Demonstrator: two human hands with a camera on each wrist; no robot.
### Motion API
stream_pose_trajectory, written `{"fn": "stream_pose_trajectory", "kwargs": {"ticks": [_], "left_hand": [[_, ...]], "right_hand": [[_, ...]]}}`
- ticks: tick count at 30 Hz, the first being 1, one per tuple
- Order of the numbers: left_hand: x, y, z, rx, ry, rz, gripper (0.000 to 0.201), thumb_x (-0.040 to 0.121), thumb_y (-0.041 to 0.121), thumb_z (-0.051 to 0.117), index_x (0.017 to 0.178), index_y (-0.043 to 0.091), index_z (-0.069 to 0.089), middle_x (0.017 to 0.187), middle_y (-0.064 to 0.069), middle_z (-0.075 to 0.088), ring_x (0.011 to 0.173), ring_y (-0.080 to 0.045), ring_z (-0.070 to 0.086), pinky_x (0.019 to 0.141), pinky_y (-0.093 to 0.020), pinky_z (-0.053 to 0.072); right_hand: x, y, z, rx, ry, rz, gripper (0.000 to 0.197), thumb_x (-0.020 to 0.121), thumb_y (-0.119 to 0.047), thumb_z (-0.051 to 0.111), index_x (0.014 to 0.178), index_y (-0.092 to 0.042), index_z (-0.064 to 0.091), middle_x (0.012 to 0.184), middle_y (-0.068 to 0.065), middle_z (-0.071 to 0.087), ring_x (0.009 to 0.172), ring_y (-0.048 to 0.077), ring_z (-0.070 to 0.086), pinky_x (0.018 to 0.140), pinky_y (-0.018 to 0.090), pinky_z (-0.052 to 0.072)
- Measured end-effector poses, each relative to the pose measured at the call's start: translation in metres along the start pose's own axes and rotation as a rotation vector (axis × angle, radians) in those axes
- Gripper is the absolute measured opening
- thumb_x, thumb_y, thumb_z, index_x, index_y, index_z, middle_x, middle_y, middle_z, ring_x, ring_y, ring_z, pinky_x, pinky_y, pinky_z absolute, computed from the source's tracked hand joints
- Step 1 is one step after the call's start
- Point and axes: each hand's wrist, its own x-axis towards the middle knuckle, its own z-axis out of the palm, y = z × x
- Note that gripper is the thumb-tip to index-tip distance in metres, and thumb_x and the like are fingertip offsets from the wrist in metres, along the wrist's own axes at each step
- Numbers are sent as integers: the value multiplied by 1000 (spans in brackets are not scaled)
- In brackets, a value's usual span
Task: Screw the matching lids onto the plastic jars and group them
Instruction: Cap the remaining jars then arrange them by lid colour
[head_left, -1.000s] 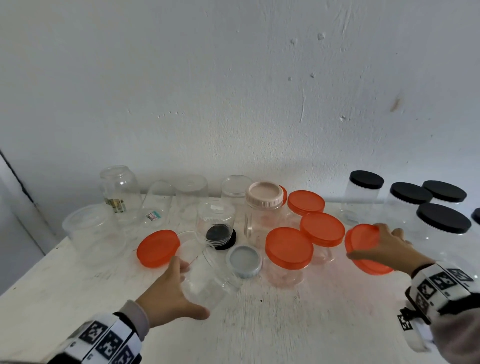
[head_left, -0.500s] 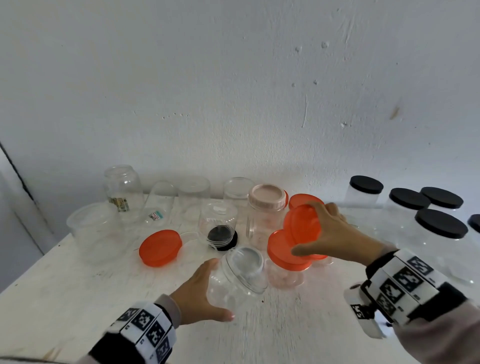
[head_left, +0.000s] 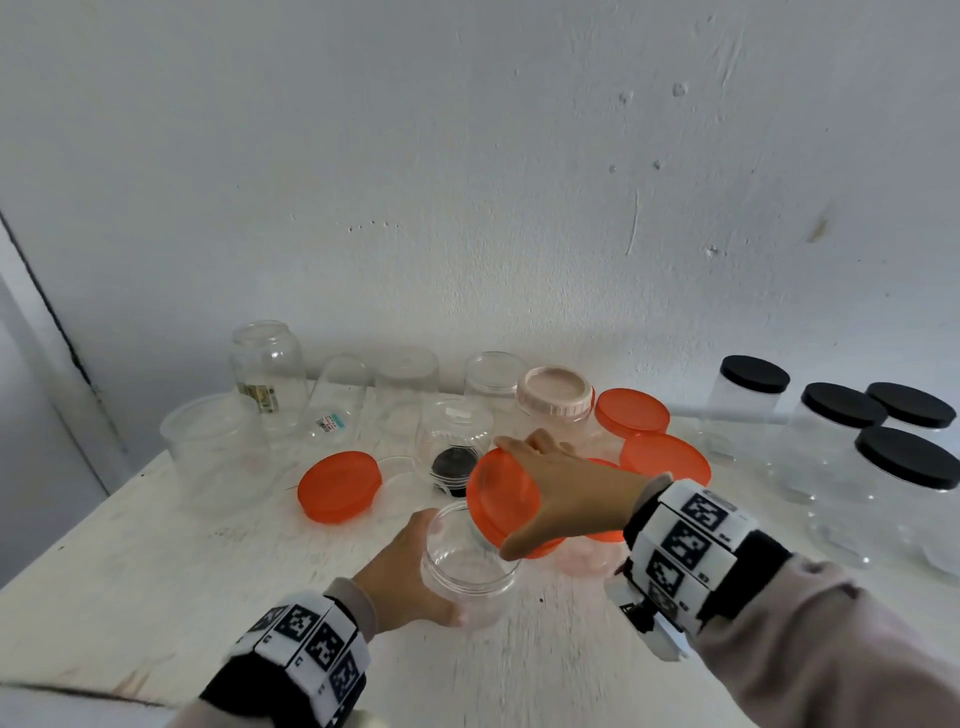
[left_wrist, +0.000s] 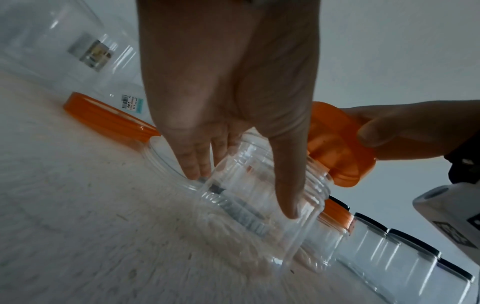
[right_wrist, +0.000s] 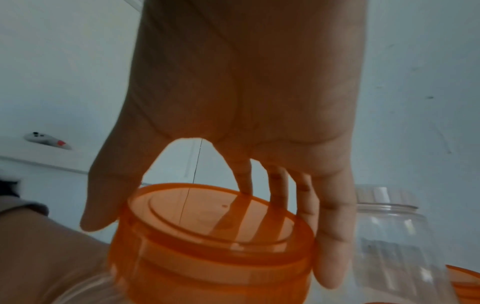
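Observation:
My left hand (head_left: 410, 571) grips a clear open jar (head_left: 470, 564) standing near the table's front centre; in the left wrist view the jar (left_wrist: 262, 205) sits between thumb and fingers. My right hand (head_left: 558, 486) holds an orange lid (head_left: 501, 493) tilted, just above and behind the jar's open mouth. The right wrist view shows that orange lid (right_wrist: 213, 232) pinched between thumb and fingers, with the clear jar's rim just below it. A second loose orange lid (head_left: 337, 486) lies flat on the table to the left.
Several open clear jars (head_left: 267, 374) stand along the back wall, with a big clear tub (head_left: 215, 452) at left. A pink-lidded jar (head_left: 555, 400) and orange-lidded jars (head_left: 665, 457) stand mid-table. Black-lidded jars (head_left: 906, 460) are grouped at right. An upturned jar covers a black lid (head_left: 454, 465).
My right hand carried the orange lid leftward from the right side to just over the jar. My left hand lifted the lying jar, turned it upright and drew it nearer.

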Motion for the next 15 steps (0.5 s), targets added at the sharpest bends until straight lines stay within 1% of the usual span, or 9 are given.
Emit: {"fn": "stream_pose_trajectory", "kwargs": {"ticks": [2, 3, 5, 8, 12, 15], "left_hand": [[-1, 2, 0, -72, -19, 8, 109, 59, 29, 86, 142, 19, 16, 141, 5, 31, 131, -15, 33, 110, -34, 34], [0, 4, 1, -100, -22, 16, 109, 58, 27, 86, 142, 18, 17, 140, 4, 33, 130, -15, 36, 109, -35, 37], [0, 6, 2, -140, -14, 19, 105, 60, 21, 86, 141, 16, 19, 136, 3, 39, 125, -14, 42, 106, -34, 41], [2, 5, 5, -196, 8, -1, 103, 61, 15, 87, 140, 17, 20, 134, 0, 43, 122, -15, 46, 105, -36, 42], [2, 3, 9, -221, 21, -17, 106, 60, 17, 88, 140, 21, 17, 134, 2, 43, 123, -17, 46, 105, -39, 41], [1, 1, 11, -226, 39, -29, 106, 60, 19, 88, 140, 23, 19, 133, 4, 45, 122, -16, 46, 106, -39, 41]], "right_hand": [[6, -7, 2, -27, -43, -3, 113, 66, -52, 79, 149, -36, 4, 137, -4, 24, 130, 25, 27, 101, 42, 39], [8, -10, 3, -43, -70, -3, 113, 66, -51, 79, 149, -37, 4, 139, -4, 24, 130, 25, 27, 102, 43, 39], [14, -17, 5, -86, -120, -6, 113, 65, -51, 80, 149, -39, 4, 141, -4, 23, 132, 26, 26, 104, 47, 38], [22, -27, 7, -152, -174, -11, 113, 65, -52, 80, 149, -40, 5, 147, -3, 19, 135, 27, 25, 105, 53, 36], [29, -34, 9, -191, -213, -18, 114, 65, -50, 81, 149, -41, 4, 148, -2, 19, 136, 27, 24, 105, 54, 37], [31, -37, 11, -210, -227, -17, 113, 65, -50, 81, 149, -41, 5, 148, -3, 20, 136, 27, 25, 104, 54, 37]]}}
